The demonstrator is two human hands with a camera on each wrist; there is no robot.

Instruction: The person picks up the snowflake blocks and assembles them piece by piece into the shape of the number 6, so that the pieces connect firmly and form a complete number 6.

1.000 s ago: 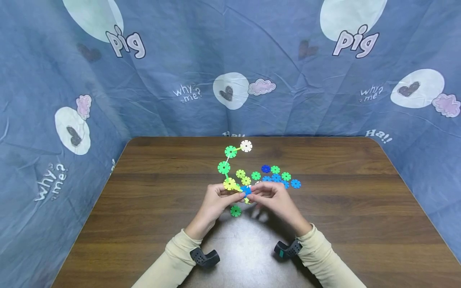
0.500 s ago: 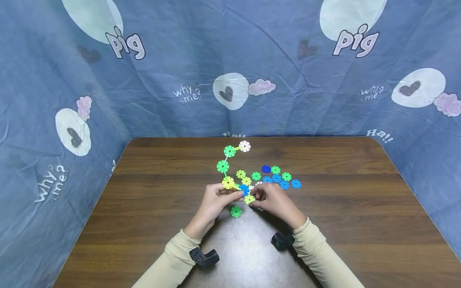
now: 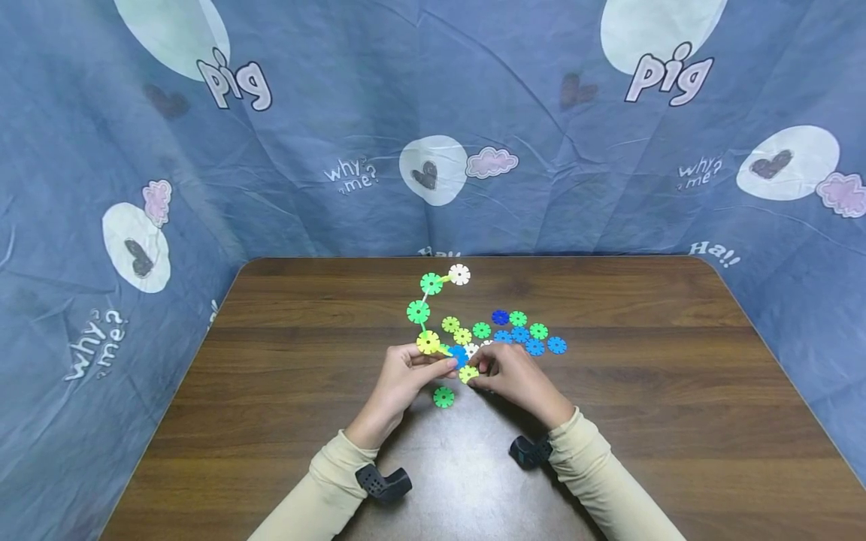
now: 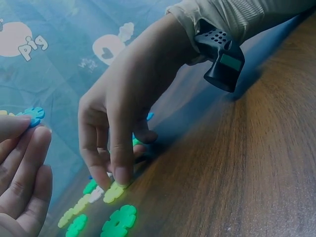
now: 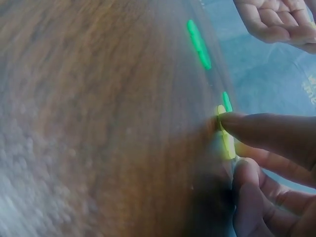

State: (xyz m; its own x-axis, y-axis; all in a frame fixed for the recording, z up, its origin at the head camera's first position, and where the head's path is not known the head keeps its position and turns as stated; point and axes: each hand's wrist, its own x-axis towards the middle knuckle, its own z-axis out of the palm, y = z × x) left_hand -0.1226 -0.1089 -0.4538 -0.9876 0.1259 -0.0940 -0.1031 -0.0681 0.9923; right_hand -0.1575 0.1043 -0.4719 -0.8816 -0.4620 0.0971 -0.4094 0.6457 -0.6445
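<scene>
My left hand (image 3: 408, 378) pinches a blue snowflake disc (image 3: 458, 356) at the lower end of a chain of interlocking plastic discs. From it the chain runs up through a yellow disc (image 3: 428, 343) and two green discs to a white disc (image 3: 459, 275), with edge-on discs linking them. In the left wrist view the blue disc (image 4: 34, 114) is raised above the table. My right hand (image 3: 519, 378) reaches down and pinches a yellow-green disc (image 3: 467, 374) at the tabletop. Thumb and finger lie on either side of that disc (image 5: 226, 139) in the right wrist view.
A loose green disc (image 3: 443, 397) lies nearer me on the wooden table (image 3: 284, 421). Beyond my hands are two yellow-green discs (image 3: 462, 336), a white disc (image 3: 471, 350) and several green and blue discs (image 3: 519, 334). A blue printed cloth (image 3: 318, 218) hangs behind the table.
My right hand has left the blue disc and come down to the yellow-green disc. The left hand keeps its hold, and the chain has shifted slightly left.
</scene>
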